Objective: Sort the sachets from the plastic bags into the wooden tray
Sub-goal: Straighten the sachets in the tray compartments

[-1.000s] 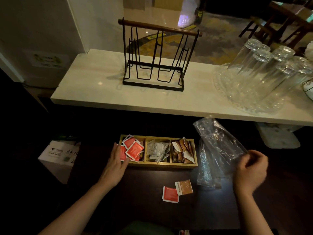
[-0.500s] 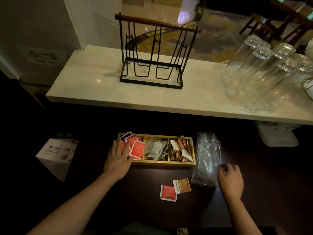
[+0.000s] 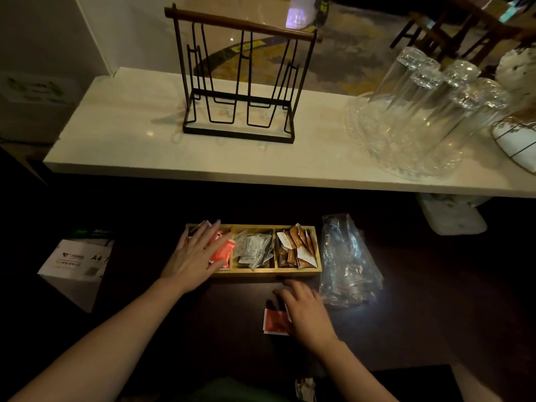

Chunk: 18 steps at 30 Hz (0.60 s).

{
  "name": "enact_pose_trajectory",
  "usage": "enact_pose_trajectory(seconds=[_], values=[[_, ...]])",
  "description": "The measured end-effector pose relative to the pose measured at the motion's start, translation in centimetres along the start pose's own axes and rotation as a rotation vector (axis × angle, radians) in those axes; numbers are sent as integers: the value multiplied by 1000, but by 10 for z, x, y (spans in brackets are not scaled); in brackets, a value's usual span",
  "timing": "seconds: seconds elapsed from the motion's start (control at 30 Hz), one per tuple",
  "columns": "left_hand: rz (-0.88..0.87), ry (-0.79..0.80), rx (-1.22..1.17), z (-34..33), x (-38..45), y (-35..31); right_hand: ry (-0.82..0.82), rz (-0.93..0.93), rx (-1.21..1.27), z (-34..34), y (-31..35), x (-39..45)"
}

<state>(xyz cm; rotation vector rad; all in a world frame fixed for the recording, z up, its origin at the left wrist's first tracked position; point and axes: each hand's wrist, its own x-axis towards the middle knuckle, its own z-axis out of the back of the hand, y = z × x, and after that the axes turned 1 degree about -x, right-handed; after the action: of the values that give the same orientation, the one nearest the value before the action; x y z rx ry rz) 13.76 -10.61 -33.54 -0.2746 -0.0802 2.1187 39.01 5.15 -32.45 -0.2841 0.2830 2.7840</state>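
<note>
The wooden tray (image 3: pixel 290 271) sits on the dark table with three compartments: red sachets (image 3: pixel 222 253) on the left, silvery sachets (image 3: pixel 253 248) in the middle, brown sachets (image 3: pixel 295 246) on the right. My left hand (image 3: pixel 197 253) lies flat, fingers spread, on the red sachets in the left compartment. My right hand (image 3: pixel 304 309) rests fingers apart over loose sachets on the table in front of the tray; one red sachet (image 3: pixel 275 322) shows beside it, and the brown one is hidden under the hand. Clear plastic bags (image 3: pixel 348 265) lie right of the tray.
A pale stone counter (image 3: pixel 116 134) runs behind, carrying a black wire rack (image 3: pixel 240 82), upturned glasses on a glass dish (image 3: pixel 420 117) and a white vase (image 3: pixel 516 140). A white A4 paper box (image 3: pixel 75 268) sits at left. A small packet (image 3: pixel 304 387) lies near the bottom edge.
My right hand let go of the plastic bags, which now lie beside the tray, and moved left onto the loose sachets. My left hand slid further onto the red sachets.
</note>
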Motion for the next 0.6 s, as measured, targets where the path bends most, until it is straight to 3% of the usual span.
enact_pose_trajectory(seconds=[0.07,0.13,0.33,0.53,0.6], values=[[-30,47,47,-3,2,0,225,-108,62,-4,-1,6],[-35,46,54,-5,2,2,318,-156,92,-5,-2,8],[31,-14,115,-10,-8,-1,251,-193,33,-12,4,9],[67,140,88,-3,0,-16,232,-251,164,-14,14,19],[77,118,68,1,1,-16,256,-262,227,-17,15,23]])
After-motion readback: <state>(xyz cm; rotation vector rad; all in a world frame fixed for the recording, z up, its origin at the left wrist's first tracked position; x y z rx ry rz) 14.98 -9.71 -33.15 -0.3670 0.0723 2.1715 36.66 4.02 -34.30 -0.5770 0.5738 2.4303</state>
